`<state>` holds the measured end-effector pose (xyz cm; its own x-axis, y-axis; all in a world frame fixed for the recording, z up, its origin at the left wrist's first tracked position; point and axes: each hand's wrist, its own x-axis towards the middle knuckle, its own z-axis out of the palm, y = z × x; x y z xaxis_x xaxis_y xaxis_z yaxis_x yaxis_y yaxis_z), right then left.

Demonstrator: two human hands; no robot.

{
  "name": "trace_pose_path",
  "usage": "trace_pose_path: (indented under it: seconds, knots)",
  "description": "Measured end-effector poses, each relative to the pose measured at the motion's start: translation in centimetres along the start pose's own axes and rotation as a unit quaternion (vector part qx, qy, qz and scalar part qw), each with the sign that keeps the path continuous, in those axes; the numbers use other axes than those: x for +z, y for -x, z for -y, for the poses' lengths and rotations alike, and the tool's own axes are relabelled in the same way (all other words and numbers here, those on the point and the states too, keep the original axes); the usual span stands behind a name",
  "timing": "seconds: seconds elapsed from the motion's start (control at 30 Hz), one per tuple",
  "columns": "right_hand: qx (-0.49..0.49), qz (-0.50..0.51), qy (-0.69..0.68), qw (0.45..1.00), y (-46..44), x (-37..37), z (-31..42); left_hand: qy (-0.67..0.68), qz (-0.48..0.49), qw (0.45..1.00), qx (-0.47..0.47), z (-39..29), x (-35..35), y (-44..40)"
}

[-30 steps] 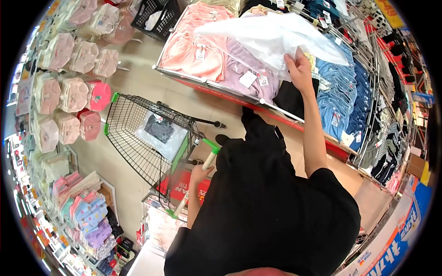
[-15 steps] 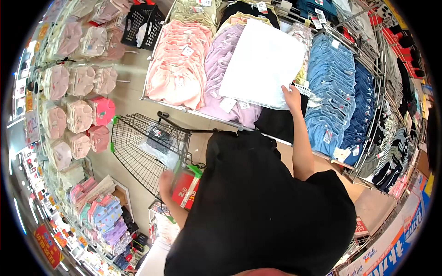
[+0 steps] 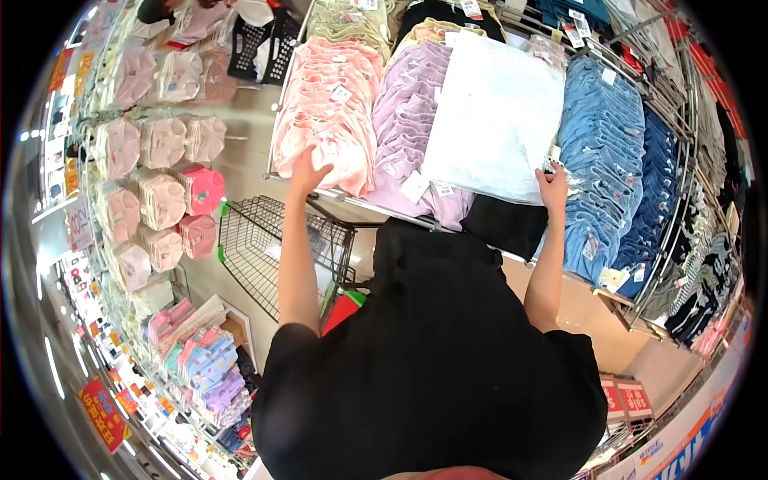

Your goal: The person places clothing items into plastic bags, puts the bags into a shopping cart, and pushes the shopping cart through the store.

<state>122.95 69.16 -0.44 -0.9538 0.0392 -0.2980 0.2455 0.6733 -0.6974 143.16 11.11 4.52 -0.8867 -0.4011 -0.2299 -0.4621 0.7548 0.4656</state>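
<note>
A large white plastic bag (image 3: pixel 496 120) lies flat over the clothes on the display table, between the lilac clothes (image 3: pixel 408 120) and the blue denim (image 3: pixel 596 152). My right hand (image 3: pixel 552 186) is closed at the bag's lower right corner, pinching its edge. Over the front end of the pink clothes (image 3: pixel 324 104), my left hand (image 3: pixel 308 174) is spread with fingers apart and holds nothing; whether it touches the cloth is hard to tell. Black folded clothing (image 3: pixel 504 228) shows below the bag's front edge.
A wire shopping cart (image 3: pixel 264 244) with a packaged item inside stands left of my body, partly behind my left arm. Packs of underwear (image 3: pixel 164 200) hang on a rack at the left. A black basket (image 3: pixel 248 52) is at the upper left. Striped clothes (image 3: pixel 696 280) hang at the right.
The white bag, first lifted and crumpled, now lies flat on the clothes. My left hand has let go of the cart handle and moved up to the pink clothes. My right hand stays at the bag.
</note>
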Motion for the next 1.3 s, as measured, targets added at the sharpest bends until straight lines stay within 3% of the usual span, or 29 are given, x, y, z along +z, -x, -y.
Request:
trace_pose_path:
  seconds: [0.07, 0.1, 0.13, 0.2, 0.3, 0.37, 0.43, 0.47, 0.5, 0.67, 0.77, 0.83, 0.97, 1.2, 1.27, 1.3]
  knots:
    - [-0.047, -0.030, 0.003, 0.998, 0.7, -1.0, -1.7, -0.027, 0.028, 0.999, 0.027, -0.6, 0.8, -3.2]
    - [-0.071, -0.051, 0.011, 0.996, 1.3, -1.7, -2.3, -0.122, 0.019, 0.991, 0.047, -1.5, 0.1, -4.3]
    - [-0.071, -0.059, 0.020, 0.995, 2.2, -2.4, -2.1, -0.214, 0.006, 0.974, 0.067, -1.7, 0.0, -5.5]
    - [-0.008, -0.120, -0.045, 0.992, 4.3, -3.7, -1.5, -0.203, 0.002, 0.979, 0.015, 2.1, -1.0, -8.2]
    - [-0.016, -0.157, -0.053, 0.986, 6.8, -4.4, -2.7, -0.135, -0.033, 0.990, -0.023, 9.3, -0.7, -9.8]
    - [-0.028, -0.161, -0.041, 0.986, 8.7, -3.4, -1.7, 0.081, -0.092, 0.992, 0.027, 13.2, 1.2, -10.3]
    - [-0.019, -0.150, -0.050, 0.987, 10.2, -1.1, -0.6, 0.125, -0.056, 0.990, -0.028, 11.0, 1.3, -9.3]
    - [-0.026, -0.140, -0.036, 0.989, 11.3, 0.2, 1.6, 0.158, -0.016, 0.985, -0.070, 9.9, 1.3, -9.1]
    - [-0.036, -0.114, -0.042, 0.992, 11.8, 1.6, 3.2, 0.157, -0.078, 0.984, 0.014, 10.4, 2.9, -9.4]
    - [-0.142, 0.032, -0.018, 0.989, 13.0, 7.7, 14.3, 0.065, -0.095, 0.991, 0.069, 7.9, 1.6, -9.9]
    - [-0.220, 0.115, -0.006, 0.969, 12.7, 10.7, 18.9, 0.175, -0.032, 0.981, 0.072, 9.6, 0.7, -10.6]
    - [-0.242, 0.150, -0.018, 0.958, 12.0, 11.8, 21.3, 0.125, -0.008, 0.981, 0.150, 7.4, -3.9, -9.2]
    - [-0.269, 0.228, -0.029, 0.935, 9.8, 12.6, 25.1, 0.220, 0.061, 0.969, 0.099, 2.6, -12.1, -5.2]
    - [-0.323, 0.298, -0.034, 0.898, 8.3, 10.3, 31.9, 0.330, 0.021, 0.936, 0.120, -4.6, -19.7, 0.9]
    - [-0.367, 0.311, -0.068, 0.874, 8.6, 9.6, 33.3, 0.318, -0.018, 0.924, 0.212, -6.5, -20.8, 1.9]
    - [-0.357, 0.332, -0.081, 0.870, 8.6, 9.2, 33.7, 0.315, -0.020, 0.924, 0.214, -7.0, -21.2, 2.3]
